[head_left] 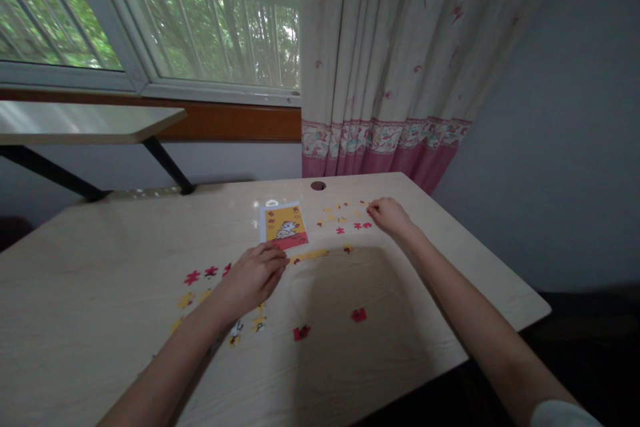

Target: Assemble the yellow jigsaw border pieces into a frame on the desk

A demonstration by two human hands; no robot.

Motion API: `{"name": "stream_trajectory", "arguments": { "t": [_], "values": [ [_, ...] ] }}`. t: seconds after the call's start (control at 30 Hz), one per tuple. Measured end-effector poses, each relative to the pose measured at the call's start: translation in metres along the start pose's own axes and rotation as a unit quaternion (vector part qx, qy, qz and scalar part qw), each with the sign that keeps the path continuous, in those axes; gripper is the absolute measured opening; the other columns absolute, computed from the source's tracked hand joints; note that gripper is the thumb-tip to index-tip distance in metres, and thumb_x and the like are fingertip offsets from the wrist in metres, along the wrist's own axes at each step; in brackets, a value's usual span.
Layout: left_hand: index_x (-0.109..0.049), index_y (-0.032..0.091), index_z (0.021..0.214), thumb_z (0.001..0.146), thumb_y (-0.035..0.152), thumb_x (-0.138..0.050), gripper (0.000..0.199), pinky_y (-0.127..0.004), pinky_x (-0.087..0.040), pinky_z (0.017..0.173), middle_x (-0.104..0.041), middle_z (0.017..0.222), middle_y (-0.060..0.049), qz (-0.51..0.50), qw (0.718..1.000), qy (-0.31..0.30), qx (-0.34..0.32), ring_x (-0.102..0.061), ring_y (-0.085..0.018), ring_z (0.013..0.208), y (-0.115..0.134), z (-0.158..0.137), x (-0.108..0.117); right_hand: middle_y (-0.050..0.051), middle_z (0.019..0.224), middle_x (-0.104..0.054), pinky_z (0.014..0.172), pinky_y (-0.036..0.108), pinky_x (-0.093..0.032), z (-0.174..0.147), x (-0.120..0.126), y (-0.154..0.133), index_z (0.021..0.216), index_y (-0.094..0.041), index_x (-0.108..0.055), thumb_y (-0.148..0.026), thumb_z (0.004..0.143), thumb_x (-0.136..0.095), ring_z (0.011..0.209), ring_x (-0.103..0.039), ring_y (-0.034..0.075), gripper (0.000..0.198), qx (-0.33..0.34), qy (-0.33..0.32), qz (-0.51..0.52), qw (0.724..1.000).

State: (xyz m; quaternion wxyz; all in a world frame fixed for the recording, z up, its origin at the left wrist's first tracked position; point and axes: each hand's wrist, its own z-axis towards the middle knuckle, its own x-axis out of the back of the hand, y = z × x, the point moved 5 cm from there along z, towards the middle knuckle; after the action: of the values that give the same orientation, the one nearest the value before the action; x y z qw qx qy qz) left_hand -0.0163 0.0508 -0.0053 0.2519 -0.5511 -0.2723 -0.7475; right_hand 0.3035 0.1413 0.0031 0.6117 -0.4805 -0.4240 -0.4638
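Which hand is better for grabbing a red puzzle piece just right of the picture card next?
Probably the right hand: it is close beside those red pieces, while the left hand is farther away, near the picture card's lower edge.

The left hand [257, 273] is low, its back upward, and its bent fingers [274, 257] lie close together. The left forearm [173, 350] comes diagonally from below. The right forearm [465, 300] is stretched farther forward; the right hand [390, 215] bends inward, fingertips gathered, too small to see clearly.
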Motion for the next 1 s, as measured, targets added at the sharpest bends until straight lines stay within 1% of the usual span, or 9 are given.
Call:
{"name": "stream_trajectory", "arguments": {
  "t": [0.13,0.2,0.27,0.4,0.53,0.63,0.73,0.9,1.0],
  "values": [
    [-0.068,0.014,0.1,0.091,0.021,-0.039,0.031,-0.045,-0.046,0.089,-0.068,0.103,-0.01,0.005,1.0,-0.005,-0.005,-0.054,-0.027,0.105,0.0,0.001,0.001,0.011,0.093,-0.071,0.08,0.027,-0.043,0.001,-0.012,-0.055,0.091,-0.016,-0.073,-0.034,0.085,-0.054,0.088,-0.062,0.02,0.026,0.062,-0.023,0.026,0.998],
    [-0.068,0.015,0.099,0.09,0.021,-0.04,0.03,-0.045,-0.046,0.089,-0.068,0.103,-0.009,0.005,1.0,-0.003,-0.008,-0.054,-0.027,0.105,0.0,0.0,0.001,0.012,0.092,-0.071,0.08,0.028,-0.043,0.003,-0.017,-0.071,0.089,-0.015,-0.073,-0.04,0.082,-0.059,0.088,-0.062,0.021,0.029,0.07,-0.02,0.023,0.997],
    [-0.067,0.016,0.1,0.09,0.021,-0.041,0.029,-0.045,-0.046,0.089,-0.068,0.103,-0.009,0.002,1.0,0.003,-0.008,-0.054,-0.027,0.105,0.0,0.0,0.001,0.012,0.091,-0.071,0.079,0.028,-0.043,0.007,-0.021,-0.078,0.087,-0.015,-0.073,-0.037,0.079,-0.063,0.087,-0.062,0.021,0.026,0.065,-0.03,0.025,0.997],
    [-0.066,0.016,0.102,0.091,0.021,-0.041,0.028,-0.044,-0.046,0.089,-0.067,0.102,-0.008,-0.004,1.0,0.007,-0.005,-0.053,-0.026,0.105,0.001,-0.001,0.0,0.009,0.091,-0.071,0.075,0.024,-0.043,0.013,-0.026,-0.074,0.09,-0.014,-0.072,-0.021,0.078,-0.062,0.083,-0.063,0.017,0.017,0.062,-0.068,0.074,0.993],
    [-0.066,0.016,0.102,0.091,0.021,-0.04,0.029,-0.045,-0.046,0.089,-0.067,0.103,-0.009,-0.002,1.0,0.005,-0.005,-0.053,-0.026,0.105,0.001,0.0,0.0,0.008,0.097,-0.071,0.078,0.022,-0.043,0.013,-0.024,-0.066,0.098,-0.015,-0.071,-0.007,0.076,-0.057,0.088,-0.063,0.016,0.027,0.079,-0.096,0.101,0.987],
    [-0.067,0.016,0.102,0.091,0.021,-0.04,0.029,-0.045,-0.046,0.089,-0.067,0.103,-0.009,-0.001,1.0,0.006,-0.005,-0.053,-0.026,0.105,0.001,0.0,0.0,0.008,0.101,-0.071,0.083,0.023,-0.042,0.012,-0.019,-0.063,0.101,-0.016,-0.071,-0.001,0.078,-0.049,0.094,-0.063,0.016,0.035,0.078,-0.079,0.091,0.99],
    [-0.067,0.016,0.102,0.091,0.021,-0.04,0.029,-0.045,-0.046,0.089,-0.067,0.103,-0.009,-0.004,1.0,0.007,-0.004,-0.053,-0.025,0.104,0.001,0.0,0.0,0.01,0.099,-0.071,0.085,0.026,-0.043,0.01,-0.015,-0.062,0.098,-0.015,-0.071,-0.007,0.081,-0.048,0.094,-0.064,0.019,0.03,0.061,-0.05,0.065,0.995],
    [-0.067,0.017,0.101,0.09,0.021,-0.04,0.029,-0.045,-0.046,0.09,-0.068,0.103,-0.009,-0.013,1.0,0.01,0.003,-0.053,-0.026,0.105,0.002,0.0,0.001,0.012,0.089,-0.072,0.08,0.029,-0.045,0.008,-0.017,-0.065,0.087,-0.015,-0.074,-0.026,0.081,-0.058,0.085,-0.065,0.021,0.02,0.04,-0.05,0.026,0.998],
    [-0.067,0.017,0.101,0.09,0.021,-0.041,0.029,-0.045,-0.046,0.09,-0.068,0.102,-0.009,-0.016,1.0,0.008,0.005,-0.054,-0.027,0.106,0.003,0.0,0.002,0.01,0.09,-0.073,0.081,0.028,-0.045,0.009,-0.018,-0.065,0.088,-0.016,-0.074,-0.022,0.08,-0.059,0.084,-0.065,0.019,0.017,0.042,-0.06,0.041,0.996]
  ]
}}
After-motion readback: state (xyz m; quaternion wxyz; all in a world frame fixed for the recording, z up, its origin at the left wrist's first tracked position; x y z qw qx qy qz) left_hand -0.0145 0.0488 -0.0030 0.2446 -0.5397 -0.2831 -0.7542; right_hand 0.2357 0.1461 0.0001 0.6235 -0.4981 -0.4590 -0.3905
